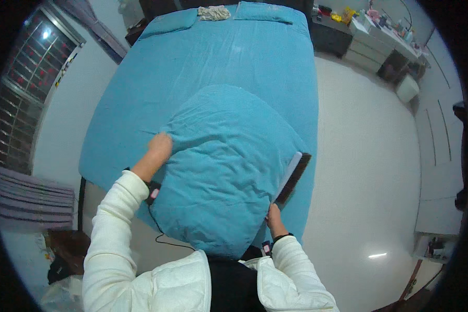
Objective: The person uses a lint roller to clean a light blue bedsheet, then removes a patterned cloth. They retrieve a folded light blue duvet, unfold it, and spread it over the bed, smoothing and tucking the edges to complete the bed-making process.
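In front of me a bunched blue quilt (218,156) lies over the near half of a bed. My left hand (161,146) is closed on the quilt's left edge. My right hand (274,216) grips the handle end of a bed brush (295,179), which has a pale back and dark bristles. The brush slants up and away along the quilt's right side, its bristles facing right. Part of its handle is hidden by my fingers.
A blue sheet (244,49) covers the bed, with two pillows (265,11) and a crumpled light cloth (213,13) at its head. Drawers (366,49) and a white bin (407,88) stand far right. A dark cord (174,243) hangs near my left arm.
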The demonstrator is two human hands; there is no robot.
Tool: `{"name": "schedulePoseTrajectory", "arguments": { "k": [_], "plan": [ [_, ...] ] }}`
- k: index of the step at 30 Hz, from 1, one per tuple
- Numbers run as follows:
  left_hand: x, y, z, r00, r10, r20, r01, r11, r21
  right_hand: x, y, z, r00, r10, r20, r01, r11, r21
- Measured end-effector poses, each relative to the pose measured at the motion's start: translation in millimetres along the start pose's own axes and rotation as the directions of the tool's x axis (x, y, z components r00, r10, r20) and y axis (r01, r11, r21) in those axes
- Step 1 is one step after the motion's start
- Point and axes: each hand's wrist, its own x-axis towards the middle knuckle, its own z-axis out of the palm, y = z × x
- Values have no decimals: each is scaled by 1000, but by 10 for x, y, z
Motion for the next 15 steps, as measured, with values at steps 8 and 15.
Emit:
{"name": "schedulePoseTrajectory", "arguments": {
  "k": [8, 15],
  "plan": [
    [1259, 1839, -304, 948, 234, -218, -294, 906, -304, -38, 159, -81, 968, -146, -205, 60, 924, -377],
    [1422, 1952, -378, 988, 154, 9, -35, 283, -958, -227, -42, -250, 942, -254, -218, 229, 964, -137]
  ]
}}
